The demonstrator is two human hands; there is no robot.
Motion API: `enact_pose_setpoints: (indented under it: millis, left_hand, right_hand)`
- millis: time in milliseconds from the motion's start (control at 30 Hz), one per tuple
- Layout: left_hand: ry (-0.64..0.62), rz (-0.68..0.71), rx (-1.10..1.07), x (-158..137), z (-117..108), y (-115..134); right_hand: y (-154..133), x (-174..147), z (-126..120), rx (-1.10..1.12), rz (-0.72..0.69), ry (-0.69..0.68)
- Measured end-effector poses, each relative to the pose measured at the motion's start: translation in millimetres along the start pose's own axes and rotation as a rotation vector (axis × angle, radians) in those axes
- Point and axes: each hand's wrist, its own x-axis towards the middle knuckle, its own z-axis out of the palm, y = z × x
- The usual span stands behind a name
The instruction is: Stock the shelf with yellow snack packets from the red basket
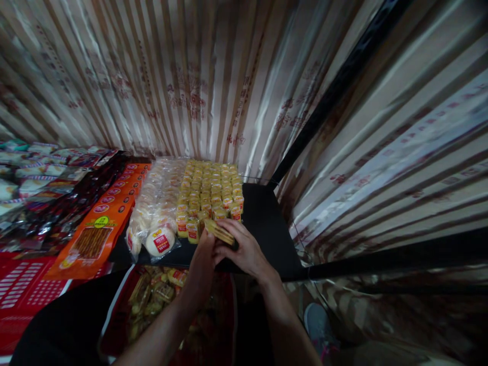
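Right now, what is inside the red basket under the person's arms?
Many small wrapped snacks, mostly yellowish, lie piled in the basket. The left forearm covers part of them, and whatever lies beneath cannot be seen.

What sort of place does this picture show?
Probably a snack shop or stall: yellow packets stand in rows on a black shelf, round wrapped items lie beside them, and a red container holds more packets.

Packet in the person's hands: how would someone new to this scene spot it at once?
Find the black shelf below the pleated curtain, then its rows of small yellow packets. By their near edge, the left hand and right hand hold one yellowish packet. It alone is gripped; its neighbours sit in rows.
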Motion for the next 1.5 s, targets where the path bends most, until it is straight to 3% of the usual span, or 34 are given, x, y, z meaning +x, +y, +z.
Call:
enact_pose_setpoints:
  millis: [67,133,267,367,633,833,1000,1267,1500]
  left_hand:
    - [-0.026,0.021,0.031,-3,1,-3]
    - [0.0,0.135,0.181,-7,-3,-8]
    - [0.233,0.533,0.747,-12,-24,-22]
    - [0.394,0.67,1.075,-10,-42,-31]
    - [0.41,0.939,1.404,6,-55,-35]
    - [0.415,0.909,1.449,18,-56,-32]
    - [0.467,0.891,1.404,30,-49,-12]
    - [0.419,0.794,1.45,56,-40,24]
    - [0.359,0.74,1.554,61,-42,30]
  right_hand:
    - [2,-1,0,0.02,0.029,0.058]
    - [3,0,1,0.055,0.072,0.126]
    - [7,4,5,0.215,0.249,0.209]
    - [13,7,9,0.423,0.367,0.283]
    - [17,10,15,0.612,0.467,0.334]
    - [14,11,14,0.618,0.454,0.334]
    - [15,12,14,0.63,0.469,0.354]
    - [11,13,14,0.661,0.462,0.342]
    - [17,12,16,0.694,0.477,0.35]
